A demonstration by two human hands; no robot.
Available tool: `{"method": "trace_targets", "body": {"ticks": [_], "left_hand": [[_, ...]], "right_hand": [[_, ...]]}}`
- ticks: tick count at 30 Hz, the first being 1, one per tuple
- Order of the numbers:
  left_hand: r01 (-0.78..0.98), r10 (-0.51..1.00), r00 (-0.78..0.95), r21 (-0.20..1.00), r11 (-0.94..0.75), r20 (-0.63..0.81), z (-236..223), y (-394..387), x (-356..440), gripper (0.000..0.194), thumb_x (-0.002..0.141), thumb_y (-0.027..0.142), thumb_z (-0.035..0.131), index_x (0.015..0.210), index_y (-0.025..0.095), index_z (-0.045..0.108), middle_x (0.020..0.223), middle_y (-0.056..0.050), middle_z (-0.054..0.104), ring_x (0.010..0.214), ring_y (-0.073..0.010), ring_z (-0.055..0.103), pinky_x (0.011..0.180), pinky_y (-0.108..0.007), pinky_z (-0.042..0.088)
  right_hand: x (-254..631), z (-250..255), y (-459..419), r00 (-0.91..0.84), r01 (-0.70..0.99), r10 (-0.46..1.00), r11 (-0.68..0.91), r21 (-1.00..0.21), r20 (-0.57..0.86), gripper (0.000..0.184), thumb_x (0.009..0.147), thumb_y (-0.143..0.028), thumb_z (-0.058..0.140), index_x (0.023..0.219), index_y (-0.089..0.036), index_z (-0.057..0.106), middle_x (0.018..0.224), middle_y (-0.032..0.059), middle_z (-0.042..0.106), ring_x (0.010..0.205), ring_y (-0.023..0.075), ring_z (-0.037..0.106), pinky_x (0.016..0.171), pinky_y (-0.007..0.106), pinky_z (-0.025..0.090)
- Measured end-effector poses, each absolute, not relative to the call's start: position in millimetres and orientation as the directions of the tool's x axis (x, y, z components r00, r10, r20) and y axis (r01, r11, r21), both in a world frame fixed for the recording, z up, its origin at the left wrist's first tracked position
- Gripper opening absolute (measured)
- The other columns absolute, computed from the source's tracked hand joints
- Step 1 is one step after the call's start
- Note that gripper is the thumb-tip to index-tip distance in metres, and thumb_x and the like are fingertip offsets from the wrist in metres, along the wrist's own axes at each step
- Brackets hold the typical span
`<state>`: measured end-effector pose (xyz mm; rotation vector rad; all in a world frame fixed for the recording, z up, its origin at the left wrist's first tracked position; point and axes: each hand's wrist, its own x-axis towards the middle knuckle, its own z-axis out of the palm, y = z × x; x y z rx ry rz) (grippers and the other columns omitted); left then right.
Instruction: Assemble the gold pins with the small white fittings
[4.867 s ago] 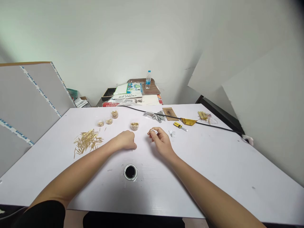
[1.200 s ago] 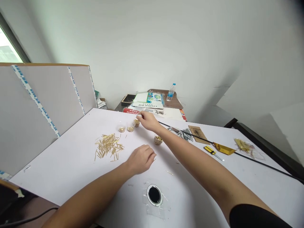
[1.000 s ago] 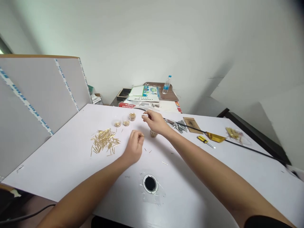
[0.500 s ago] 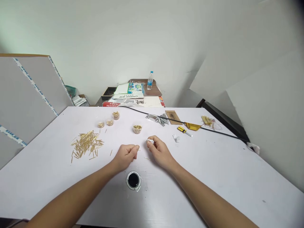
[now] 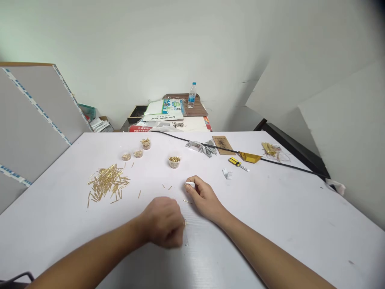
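My left hand (image 5: 165,221) is curled closed, slightly blurred, above the near middle of the table. A tiny gold speck shows at its right edge, but what the fingers hold is hidden. The round pot of black liquid is out of sight behind this hand. My right hand (image 5: 205,196) pinches a small folded white paper (image 5: 190,184) between thumb and fingers. Just below those fingers lies a thin gold pin (image 5: 187,202) on the white table (image 5: 240,224). Beyond both hands stands a small clear cup of gold pieces (image 5: 174,162).
To the left lies a loose heap of gold pins (image 5: 106,180), with several small filled cups (image 5: 146,143) behind it. A yellow screwdriver (image 5: 237,163), crumpled white paper (image 5: 227,174) and a brown card (image 5: 223,145) lie right. A black cable (image 5: 276,162) crosses the back.
My left hand has moved nearer and slightly right, over where the black liquid pot stood in view. My right hand keeps its pinch on the white paper. The view has shifted slightly.
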<state>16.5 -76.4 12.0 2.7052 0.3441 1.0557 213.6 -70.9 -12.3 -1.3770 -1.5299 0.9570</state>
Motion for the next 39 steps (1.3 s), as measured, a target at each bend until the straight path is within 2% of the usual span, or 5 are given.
{"method": "trace_targets", "body": {"ticks": [2, 4, 10, 13, 39], "left_hand": [[0.021, 0.11, 0.713, 0.136, -0.99, 0.692, 11.9, -87.3, 17.1, 0.026, 0.082, 0.017, 0.049, 0.061, 0.023, 0.036, 0.049, 0.002, 0.038, 0.046, -0.0144, 0.033, 0.046, -0.033, 0.024], [0.001, 0.088, 0.733, 0.128, -0.992, 0.674, 11.6, -90.1, 18.4, 0.025, 0.084, 0.018, 0.049, 0.062, 0.023, 0.038, 0.05, 0.002, 0.041, 0.046, -0.0143, 0.035, 0.046, -0.033, 0.025], [0.36, 0.661, 0.64, 0.607, -0.708, 0.391, 4.6, -54.5, 22.3, 0.026, 0.1, 0.021, 0.037, 0.088, 0.019, 0.06, 0.08, -0.003, 0.067, 0.074, -0.0151, 0.062, 0.07, -0.028, 0.049], [0.417, 0.765, 0.586, 0.71, -0.567, 0.267, 2.6, -42.7, 21.8, 0.028, 0.102, 0.028, 0.037, 0.091, 0.019, 0.062, 0.086, -0.003, 0.069, 0.081, -0.0164, 0.064, 0.078, -0.03, 0.05], [0.428, 0.767, 0.594, 0.711, -0.558, 0.245, 3.7, -42.4, 21.0, 0.027, 0.1, 0.026, 0.039, 0.088, 0.019, 0.063, 0.079, -0.002, 0.066, 0.074, -0.0159, 0.06, 0.073, -0.029, 0.046]], "right_hand": [[213.8, -11.9, -70.9, -0.034, 0.35, 0.996, 0.089, -0.933, 0.083, 0.027, 0.093, -0.046, 0.05, 0.094, -0.02, 0.058, 0.063, -0.0049, 0.04, 0.059, 0.0146, 0.039, 0.055, 0.027, 0.032], [213.7, -11.4, -71.2, -0.036, 0.343, 0.996, 0.088, -0.935, 0.08, 0.026, 0.093, -0.045, 0.051, 0.094, -0.02, 0.058, 0.063, -0.005, 0.04, 0.058, 0.0145, 0.039, 0.055, 0.027, 0.032], [212.0, -11.4, -72.8, -0.093, 0.324, 0.986, 0.162, -0.932, 0.139, 0.023, 0.096, -0.041, 0.049, 0.093, -0.02, 0.057, 0.065, -0.0038, 0.046, 0.058, 0.0143, 0.041, 0.055, 0.027, 0.034], [211.5, -12.0, -73.1, -0.1, 0.336, 0.981, 0.189, -0.923, 0.164, 0.022, 0.097, -0.039, 0.048, 0.095, -0.02, 0.058, 0.066, -0.0031, 0.049, 0.057, 0.0146, 0.042, 0.054, 0.027, 0.034], [207.1, -10.5, -75.3, -0.089, 0.372, 0.973, 0.232, -0.899, 0.215, 0.021, 0.097, -0.038, 0.047, 0.092, -0.02, 0.056, 0.069, -0.0008, 0.054, 0.059, 0.0152, 0.046, 0.055, 0.027, 0.037]]}}
